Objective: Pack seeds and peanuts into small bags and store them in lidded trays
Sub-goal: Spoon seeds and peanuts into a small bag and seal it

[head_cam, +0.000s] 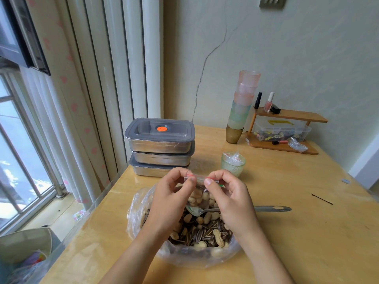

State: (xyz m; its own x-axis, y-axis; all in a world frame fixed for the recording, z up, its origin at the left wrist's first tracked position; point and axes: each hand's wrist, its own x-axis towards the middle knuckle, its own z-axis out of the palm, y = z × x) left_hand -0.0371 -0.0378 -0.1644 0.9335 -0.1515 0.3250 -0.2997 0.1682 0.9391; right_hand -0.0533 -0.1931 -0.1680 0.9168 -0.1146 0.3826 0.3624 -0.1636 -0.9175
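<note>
A small clear zip bag (202, 194) with a red seal line hangs upright, partly filled with peanuts and seeds. My left hand (174, 199) pinches the left end of its top strip and my right hand (229, 199) pinches the right end. Below them lies a large clear plastic bag (184, 253) full of striped sunflower seeds and peanuts (205, 234). A metal spoon (266, 209) rests in it with its handle pointing right. Three steel trays with grey lids (161, 147) stand stacked at the back left of the wooden table (307, 232).
A green glass cup (232, 163) stuffed with empty small bags stands behind my hands. Further back are a tower of stacked coloured cups (243, 107) and a wooden shelf (287, 128) with nail polish and a clear box. A thin black stick (321, 199) lies at right.
</note>
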